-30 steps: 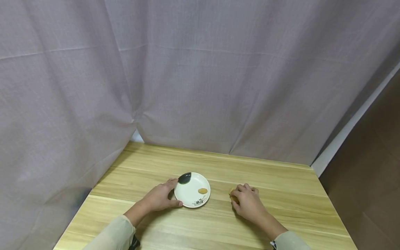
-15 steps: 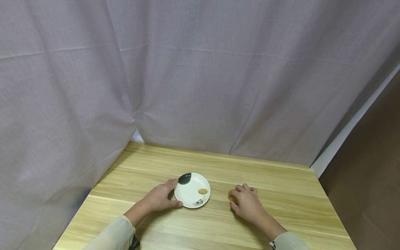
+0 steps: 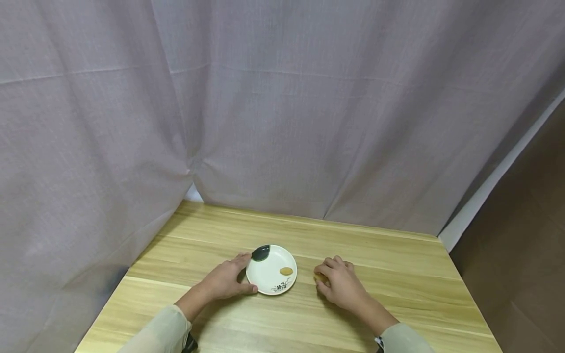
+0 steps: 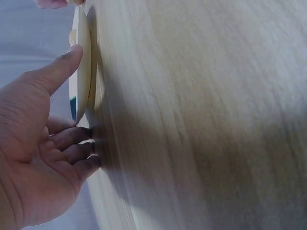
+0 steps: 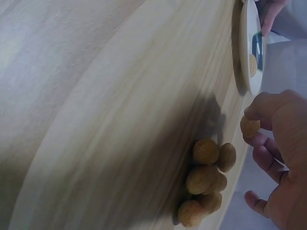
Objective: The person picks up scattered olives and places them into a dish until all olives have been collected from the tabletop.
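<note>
A small white plate [image 3: 271, 277] with a dark green patch and a black floral print sits on the table. One tan walnut [image 3: 286, 270] lies in it. At the plate's left rim, my left hand [image 3: 225, 278] rests its thumb and index finger, both fairly straight; the other fingers are loosely bent in the left wrist view. To the right of the plate, my right hand [image 3: 340, 284] pinches another walnut [image 5: 250, 127] between thumb and fingertips, apart from the plate. Several brown walnuts [image 5: 204, 179] lie clustered below that hand in the right wrist view; in the head view they are hidden.
The wooden table [image 3: 247, 323] has a light grain. Behind it and on the left hangs a grey curtain [image 3: 282, 122]; a brown cloth [image 3: 521, 235] hangs on the right. Its back edge meets the curtain beyond the plate.
My right hand has moved left towards the plate with the walnut between its fingers. The left hand and the plate stay practically where they were.
</note>
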Demonstrator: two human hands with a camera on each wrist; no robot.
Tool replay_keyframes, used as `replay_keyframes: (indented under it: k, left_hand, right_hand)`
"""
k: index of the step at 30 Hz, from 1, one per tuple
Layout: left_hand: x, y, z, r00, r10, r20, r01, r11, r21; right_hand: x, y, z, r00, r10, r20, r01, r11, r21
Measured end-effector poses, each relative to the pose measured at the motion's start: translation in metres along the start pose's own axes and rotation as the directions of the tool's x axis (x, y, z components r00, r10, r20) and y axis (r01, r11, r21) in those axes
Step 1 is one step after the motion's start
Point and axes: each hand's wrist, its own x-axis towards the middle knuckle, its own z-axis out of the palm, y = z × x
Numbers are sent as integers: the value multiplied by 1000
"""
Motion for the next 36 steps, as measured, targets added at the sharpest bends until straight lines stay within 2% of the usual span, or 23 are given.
replay_keyframes:
  k: [20, 30, 36]
  left_hand:
    - [1, -1, 0, 1000, 7, -3, -7, 1000, 2]
    - [1, -1, 0, 1000, 15, -8, -15, 1000, 13]
    - [1, -2, 0, 1000, 13, -9, -13, 1000, 13]
  right_hand:
    - [21, -22, 0, 999, -44, 5, 44, 998, 52]
    - [26, -29, 4, 991, -116, -65, 120, 991, 61]
    - [30, -32, 4, 990, -123, -64, 127, 990, 57]
